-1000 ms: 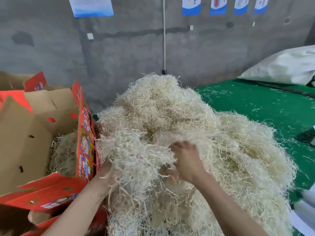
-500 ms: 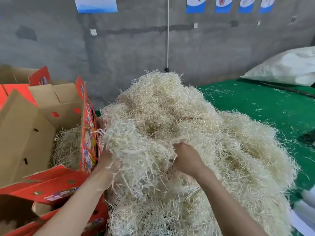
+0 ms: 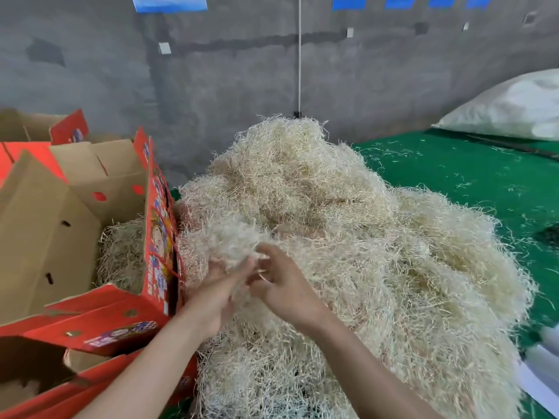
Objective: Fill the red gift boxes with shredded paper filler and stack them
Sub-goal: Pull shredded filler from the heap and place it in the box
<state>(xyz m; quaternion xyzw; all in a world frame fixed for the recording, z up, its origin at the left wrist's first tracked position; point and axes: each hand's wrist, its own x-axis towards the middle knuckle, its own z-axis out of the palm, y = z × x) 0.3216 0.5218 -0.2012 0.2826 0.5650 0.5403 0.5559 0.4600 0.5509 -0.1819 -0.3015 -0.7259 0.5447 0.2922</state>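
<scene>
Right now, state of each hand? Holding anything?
Left hand: open, straight fingers pressed into the paper filler.
Right hand: fingers loosely curled among strands; grip cannot be told.

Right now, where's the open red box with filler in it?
In the head view the open red box sits at the left, its printed side next to the shredded paper pile, just left of the left hand.

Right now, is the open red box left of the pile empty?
No, a layer of shredded filler already lies across the bottom of the open red box.
</scene>
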